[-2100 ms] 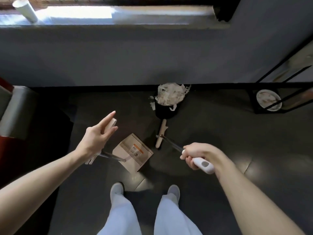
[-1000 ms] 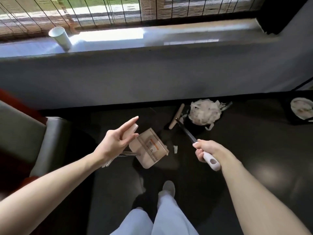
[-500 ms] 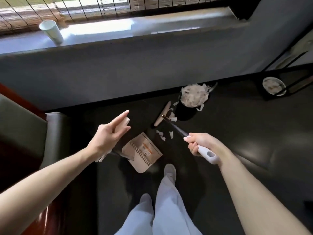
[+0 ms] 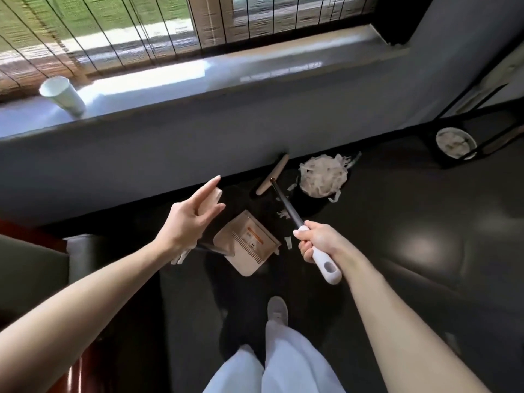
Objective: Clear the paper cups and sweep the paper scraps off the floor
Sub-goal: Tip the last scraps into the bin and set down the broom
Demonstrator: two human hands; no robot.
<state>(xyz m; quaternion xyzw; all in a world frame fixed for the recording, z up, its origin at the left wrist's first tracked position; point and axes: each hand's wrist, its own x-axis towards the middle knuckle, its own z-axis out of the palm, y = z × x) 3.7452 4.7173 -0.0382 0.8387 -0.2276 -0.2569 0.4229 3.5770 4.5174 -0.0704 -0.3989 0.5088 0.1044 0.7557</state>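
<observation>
A: Paper scraps point(image 4: 283, 214): a few loose white bits on the dark floor point(image 4: 425, 251), between dustpan and broom pole. One strip lies just beside the dustpan's right edge.
B: Hands?
A: Left hand point(image 4: 192, 219) holds the dustpan point(image 4: 246, 245) by its long handle, with thumb and lower fingers round it and index finger stretched straight. Right hand point(image 4: 320, 242) is wrapped tight round the white grip of the broom point(image 4: 286, 207).
B: Broom head?
A: Beige bar at the foot of the wall, just left of the bin. The dark pole slants from it back to the right hand.
B: Dustpan touching the floor?
A: Cannot tell. The pan sits low, ahead of the feet.
B: Bin?
A: Small black bin point(image 4: 304, 198) near the wall, heaped over its rim with white paper shreds point(image 4: 323, 174). One strip hangs off its side.
B: Cups?
A: One white paper cup point(image 4: 63, 96), upright on the windowsill point(image 4: 255, 69), far left, well apart from the rest.
B: Anything else?
A: Slatted blind point(image 4: 113, 32) above the sill, grey seat point(image 4: 28, 268) at left. Light trousers point(image 4: 283, 364) and one pale shoe point(image 4: 278, 309). At far right, a round white-rimmed thing point(image 4: 455, 143) sits inside a black frame; cannot tell what it is.
</observation>
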